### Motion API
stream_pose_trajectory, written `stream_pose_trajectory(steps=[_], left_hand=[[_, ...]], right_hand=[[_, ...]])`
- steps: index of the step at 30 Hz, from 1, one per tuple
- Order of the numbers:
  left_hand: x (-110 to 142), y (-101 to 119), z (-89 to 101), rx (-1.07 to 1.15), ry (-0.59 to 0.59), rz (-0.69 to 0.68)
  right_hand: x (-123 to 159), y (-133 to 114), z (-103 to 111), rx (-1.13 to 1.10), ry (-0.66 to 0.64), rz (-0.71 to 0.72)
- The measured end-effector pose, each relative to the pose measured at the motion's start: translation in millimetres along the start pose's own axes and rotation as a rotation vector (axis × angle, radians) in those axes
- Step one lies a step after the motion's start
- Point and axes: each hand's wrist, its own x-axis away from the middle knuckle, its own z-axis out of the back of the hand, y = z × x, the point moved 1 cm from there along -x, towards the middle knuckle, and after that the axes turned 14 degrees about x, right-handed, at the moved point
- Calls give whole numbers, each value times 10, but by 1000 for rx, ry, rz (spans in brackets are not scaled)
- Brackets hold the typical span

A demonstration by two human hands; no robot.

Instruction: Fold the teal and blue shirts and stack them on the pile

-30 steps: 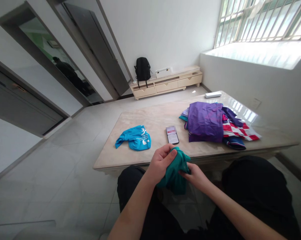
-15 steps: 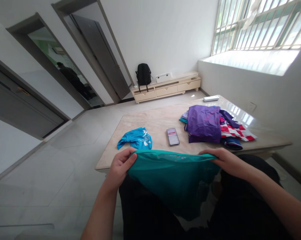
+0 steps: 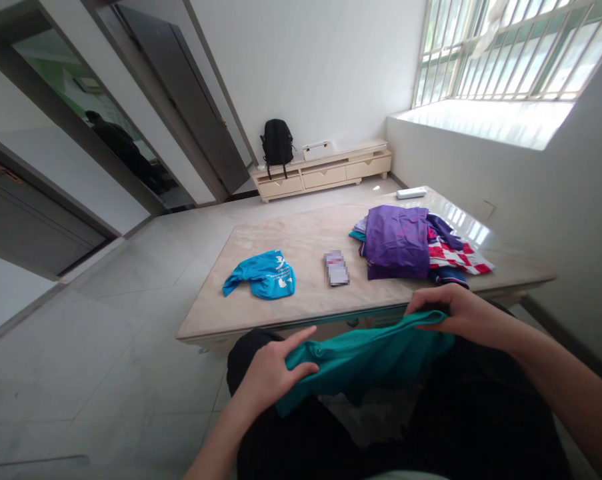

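A teal shirt (image 3: 371, 360), thin and bunched lengthwise, stretches across my lap in front of the table edge. My right hand (image 3: 448, 313) pinches its upper edge at the right end. At the left end, my left hand (image 3: 275, 367) touches the cloth with thumb and forefinger spread apart; its other fingers are mostly hidden. Beyond the left hand, a bright blue garment with white print (image 3: 265, 275) lies crumpled on the table. A pile of clothes sits at the right, with a purple garment (image 3: 398, 241) on top and a red-and-white checked garment (image 3: 461, 257) sticking out.
The marble-topped table (image 3: 301, 233) stands just ahead of my knees. A blurred-out phone-like rectangle (image 3: 336, 268) lies between the clothes, and a white oblong object (image 3: 411, 193) near the far edge. Farther back, a black backpack (image 3: 277, 143) stands on a low cabinet (image 3: 325, 177).
The teal shirt has dropped lower and slackened from its taut spread. My left hand has moved right and down, its thumb and forefinger parting. My right hand keeps its hold. The view has shifted slightly.
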Motion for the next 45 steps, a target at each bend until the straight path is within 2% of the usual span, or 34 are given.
stream_pose_trajectory(steps=[2, 4, 8, 11, 13, 16, 18, 21, 24, 28, 32, 38, 41, 45], left_hand=[[-24, -33, -148, -74, -76, 8], [-32, -42, -229, -76, -56, 0], [-36, -28, -243, 30, 61, -33], [-37, -42, -254, 186, 52, -48], [-16, -72, -312, 337, -16, -9], [60, -122, -499, 558, -234, 111], [118, -134, -657, 590, -353, 183], [157, -103, -852, 531, -402, 255], [129, -20, -924, 491, -414, 218], [48, 64, -814, 372, -319, 123], [-24, 103, -607, 258, -139, 48], [-111, 134, -338, 335, 141, -50], [-179, 134, -273, 384, 243, -79], [-325, 169, -263, 438, 297, -82]], right_hand=[[-23, 55, 21, -61, -96, 32], [-38, 130, 38, -62, -115, 35], [-48, 241, 32, -5, -6, -24], [-30, 228, -2, 63, 50, -60], [0, 176, -26, 93, 89, -77], [72, 60, -60, 123, 127, -78], [123, -17, -79, 156, 139, -66], [169, -98, -103, 208, 144, -51], [173, -130, -114, 254, 151, -46], [163, -126, -116, 286, 160, -57], [163, -80, -133, 299, 188, -85], [132, 90, -183, 408, 197, -135], [101, 178, -185, 501, 320, -121], [55, 221, -176, 626, 469, -175]])
